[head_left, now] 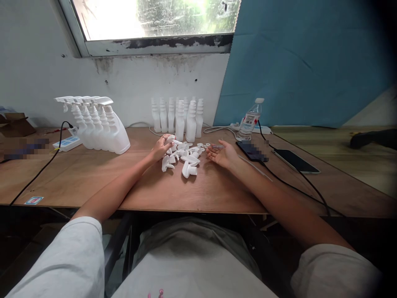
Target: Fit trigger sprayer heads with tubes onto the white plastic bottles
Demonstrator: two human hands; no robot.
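Observation:
My left hand (161, 148) is closed on a white spray trigger head (174, 140) above the left side of a loose pile. White sprayer parts (190, 158) make up that pile on the wooden table, some lying on their sides. My right hand (222, 154) rests palm up at the pile's right edge, its fingers stretched and apart. A thin clear strip shows by those fingers, too small to make out. Small white rings (207, 145) lie just left of the right fingertips. Behind the pile stand several white bottles (191, 122) with ribbed necks, upright and without heads.
At left, a row of white spray bottles (119, 134) with heads stands beside a power strip (67, 143). Right of my hand are a water bottle (249, 120), a dark phone (252, 151), another phone (296, 161) and black cables. A cardboard box (16, 125) sits far left.

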